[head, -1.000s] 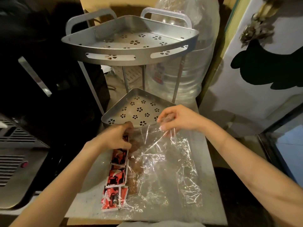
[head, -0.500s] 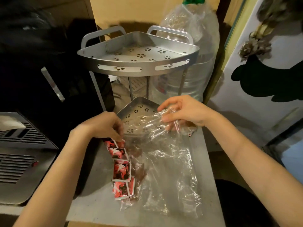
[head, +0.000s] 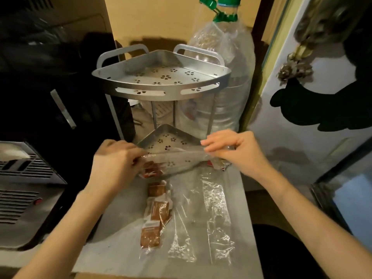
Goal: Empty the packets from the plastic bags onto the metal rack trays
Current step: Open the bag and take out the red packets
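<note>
We pinch the plastic bag [head: 181, 158] mouth with left hand [head: 115, 164] and right hand [head: 234, 152] above the lower tray [head: 161, 133] front rim; packets [head: 156, 216] hang below toward us, along the bag's length.

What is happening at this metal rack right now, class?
A person is holding a clear plastic bag by its top edge, left hand and right hand each gripping a side, just in front of the rack's lower tray. A strip of sauce packets hangs inside the bag, above the grey counter. The upper tray holds nothing visible, and no packets have been emptied out yet.
</note>
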Motion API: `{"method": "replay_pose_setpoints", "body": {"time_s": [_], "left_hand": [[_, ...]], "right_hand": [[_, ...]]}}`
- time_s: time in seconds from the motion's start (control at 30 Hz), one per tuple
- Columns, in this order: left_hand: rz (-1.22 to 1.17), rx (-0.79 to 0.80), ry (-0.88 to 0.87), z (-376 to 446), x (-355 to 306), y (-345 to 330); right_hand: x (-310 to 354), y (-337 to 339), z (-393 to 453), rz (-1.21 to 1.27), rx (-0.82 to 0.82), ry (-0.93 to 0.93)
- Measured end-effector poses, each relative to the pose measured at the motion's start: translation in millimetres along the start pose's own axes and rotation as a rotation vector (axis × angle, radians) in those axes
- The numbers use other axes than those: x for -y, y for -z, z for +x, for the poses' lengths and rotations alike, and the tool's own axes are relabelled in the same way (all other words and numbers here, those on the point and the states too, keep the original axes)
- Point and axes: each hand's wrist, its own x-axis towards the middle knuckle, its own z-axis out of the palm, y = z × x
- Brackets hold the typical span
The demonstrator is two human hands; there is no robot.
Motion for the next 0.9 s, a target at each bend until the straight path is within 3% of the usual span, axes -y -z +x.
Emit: {"method": "replay_pose_setpoints", "body": {"time_s": [0.27, 0.47, 0.7, 0.8, 0.9], "left_hand": [[-0.216, 0.235, -0.052, -110.3, -33.7, -57.3], [-0.246, 0.344, -0.144, -140.7, -49.7, -95.2], [-0.145, 0.606, -0.175, -150.4, -49.8, -101.0], [-0.142, 0.609, -0.225, -155.2, -47.6, -102.9], [-0.088, 0.59, -0.288, -157.0, -50.6, -104.5]], "right_hand": [[-55.3, -28.6, -109.0, 0.108, 0.133, -0.378], [-91.7, -44.5, -151.4, 0.019, 0.174, -0.516], [-108.5, -49.5, -180.2, -0.193, 0.294, -0.486], [-101.3, -47.7, -181.9, -0.41, 0.486, -0.382], [-95.9, -49.5, -175.0, -0.515, 0.55, -0.311]]}}
